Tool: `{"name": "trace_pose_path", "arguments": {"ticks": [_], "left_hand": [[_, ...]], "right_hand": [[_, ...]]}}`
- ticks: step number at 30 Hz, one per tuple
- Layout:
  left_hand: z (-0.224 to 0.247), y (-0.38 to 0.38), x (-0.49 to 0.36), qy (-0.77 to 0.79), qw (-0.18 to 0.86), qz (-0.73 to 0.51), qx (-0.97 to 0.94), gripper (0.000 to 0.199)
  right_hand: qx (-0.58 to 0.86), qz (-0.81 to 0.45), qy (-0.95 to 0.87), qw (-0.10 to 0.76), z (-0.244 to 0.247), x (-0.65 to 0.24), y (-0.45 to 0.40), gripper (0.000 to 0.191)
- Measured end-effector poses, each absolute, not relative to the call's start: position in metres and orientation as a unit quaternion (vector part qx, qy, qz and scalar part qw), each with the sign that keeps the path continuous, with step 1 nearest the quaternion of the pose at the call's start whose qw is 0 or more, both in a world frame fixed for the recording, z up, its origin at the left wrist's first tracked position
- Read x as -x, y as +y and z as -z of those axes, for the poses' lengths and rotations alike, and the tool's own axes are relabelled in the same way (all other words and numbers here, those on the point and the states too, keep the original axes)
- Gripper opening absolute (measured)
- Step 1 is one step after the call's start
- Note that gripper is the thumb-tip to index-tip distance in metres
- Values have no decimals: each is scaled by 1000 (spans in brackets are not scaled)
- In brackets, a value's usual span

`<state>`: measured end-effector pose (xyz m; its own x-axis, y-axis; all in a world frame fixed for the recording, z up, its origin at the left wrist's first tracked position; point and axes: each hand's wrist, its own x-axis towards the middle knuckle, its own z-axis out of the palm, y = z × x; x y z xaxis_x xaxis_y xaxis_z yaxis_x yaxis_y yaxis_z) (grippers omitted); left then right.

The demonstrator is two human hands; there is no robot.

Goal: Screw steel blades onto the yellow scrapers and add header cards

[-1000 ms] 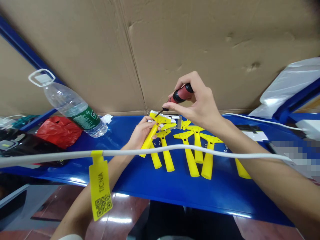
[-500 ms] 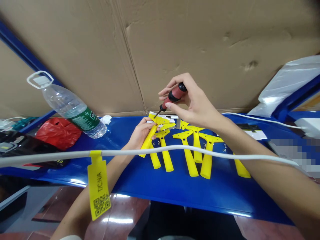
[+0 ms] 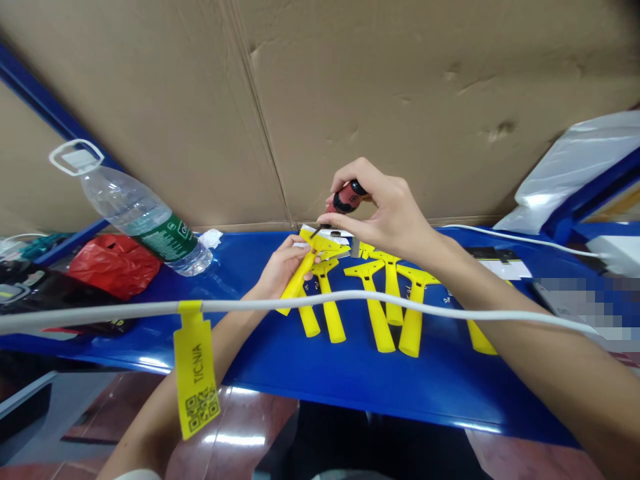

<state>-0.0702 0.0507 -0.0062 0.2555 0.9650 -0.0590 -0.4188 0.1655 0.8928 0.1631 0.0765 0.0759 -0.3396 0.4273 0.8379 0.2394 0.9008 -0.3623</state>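
My left hand (image 3: 276,272) is closed around the handle of a yellow scraper (image 3: 299,279), its wide head pointing up and away from me. In my right hand (image 3: 395,210) is a red and black screwdriver (image 3: 349,197), gripped by its handle and tilted down to the left. Its shaft reaches the head of the held scraper; the exact contact at the tip is too small to make out. Several more yellow scrapers (image 3: 379,320) lie on the blue table (image 3: 360,387), just right of my left hand and under my right forearm.
A water bottle (image 3: 150,223) and a red plastic bag (image 3: 117,263) stand at the left. A white cable (image 3: 320,297) with a yellow tag (image 3: 197,373) crosses in front of the view. Cardboard (image 3: 400,100) walls the back. Small black and white packs (image 3: 503,261) lie right.
My right hand and the screwdriver have shifted slightly down, and the fingers have turned around the handle. The left hand keeps the scraper in nearly the same place.
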Motion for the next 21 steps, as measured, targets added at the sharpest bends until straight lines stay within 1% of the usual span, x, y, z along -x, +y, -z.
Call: {"name": "trace_pose_path", "arguments": {"ticks": [3, 9, 12, 15, 18, 21], "left_hand": [[6, 51, 70, 338, 689, -502, -400, 32], [3, 49, 70, 341, 687, -499, -404, 33], [3, 47, 69, 342, 687, -494, -407, 33], [2, 47, 69, 341, 686, -498, -405, 35], [3, 48, 69, 343, 680, -513, -397, 37], [4, 51, 70, 348, 670, -524, -395, 39]], "right_hand": [[221, -84, -806, 543, -74, -164, 80, 49], [259, -63, -786, 557, -71, -162, 83, 51], [272, -40, -768, 578, -69, -163, 86, 52], [272, -30, -766, 582, -69, -165, 88, 50], [265, -51, -783, 561, -72, -166, 84, 44], [226, -116, -800, 544, -74, -164, 78, 41]]}}
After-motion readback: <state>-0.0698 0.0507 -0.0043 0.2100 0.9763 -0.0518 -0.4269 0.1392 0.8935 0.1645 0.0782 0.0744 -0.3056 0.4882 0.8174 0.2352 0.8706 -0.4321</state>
